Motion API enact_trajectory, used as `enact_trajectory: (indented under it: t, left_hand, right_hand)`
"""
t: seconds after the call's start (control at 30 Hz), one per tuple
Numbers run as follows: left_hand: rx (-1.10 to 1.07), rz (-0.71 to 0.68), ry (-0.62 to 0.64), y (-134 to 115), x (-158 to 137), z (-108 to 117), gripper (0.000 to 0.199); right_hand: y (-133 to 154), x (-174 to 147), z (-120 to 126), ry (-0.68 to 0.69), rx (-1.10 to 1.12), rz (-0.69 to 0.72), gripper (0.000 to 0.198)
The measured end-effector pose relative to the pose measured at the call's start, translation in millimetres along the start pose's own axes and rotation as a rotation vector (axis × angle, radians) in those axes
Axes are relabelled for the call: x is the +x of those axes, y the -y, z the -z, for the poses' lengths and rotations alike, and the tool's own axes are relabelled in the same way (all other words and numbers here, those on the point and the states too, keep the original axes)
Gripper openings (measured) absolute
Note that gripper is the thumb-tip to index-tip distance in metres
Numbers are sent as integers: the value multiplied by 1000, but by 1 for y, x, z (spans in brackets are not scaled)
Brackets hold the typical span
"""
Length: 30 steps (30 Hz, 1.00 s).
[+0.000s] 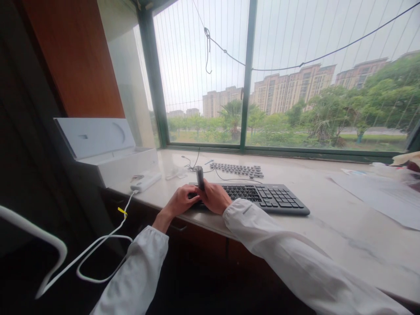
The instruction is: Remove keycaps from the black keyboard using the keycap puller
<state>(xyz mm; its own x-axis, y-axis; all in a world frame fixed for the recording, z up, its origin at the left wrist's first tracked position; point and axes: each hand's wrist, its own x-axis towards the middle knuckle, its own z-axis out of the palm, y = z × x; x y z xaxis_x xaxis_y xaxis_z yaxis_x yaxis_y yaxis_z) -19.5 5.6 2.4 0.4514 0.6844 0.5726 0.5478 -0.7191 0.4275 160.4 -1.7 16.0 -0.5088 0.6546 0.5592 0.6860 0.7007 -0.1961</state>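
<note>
By the right hand point(215, 197), a dark, narrow upright object point(200, 177) is gripped, with the fingers closed around it. The left hand point(183, 199) is placed just beside it, with its fingers curled over the left end of a long black keyboard point(278, 199); whether something is held in it cannot be told. The keyboard is laid flat near the front edge of a pale, marble-patterned bench point(341, 210), and its left part is partly covered by the hands. Behind it, small dark key-like pieces point(238, 168) are arranged in rows, and a thin dark cable point(226, 179) is spread near them. Farther left, a white power strip point(146, 181) is seen before an opened white box point(131, 162). At the right, white paper sheets point(377, 194) are laid.
</note>
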Motion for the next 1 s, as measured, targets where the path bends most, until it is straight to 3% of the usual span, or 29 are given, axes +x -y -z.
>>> enact_trajectory:
  t: [0.1, 0.33, 0.6, 1.0]
  left_hand:
    - [-25, 13, 9, -1, 0, 1, 19]
    - [-26, 35, -6, 1, 0, 0, 25]
    - [0, 34, -32, 0, 0, -2, 16]
    - [-36, -11, 35, 4, 3, -2, 14]
  right_hand:
    - [-1, 0, 0, 5, 8, 35, 25]
    - [-2, 1, -1, 0, 62, -37, 27]
    - [-1, 0, -3, 24, 43, 111, 23]
    - [-5, 0, -5, -15, 6, 97, 20]
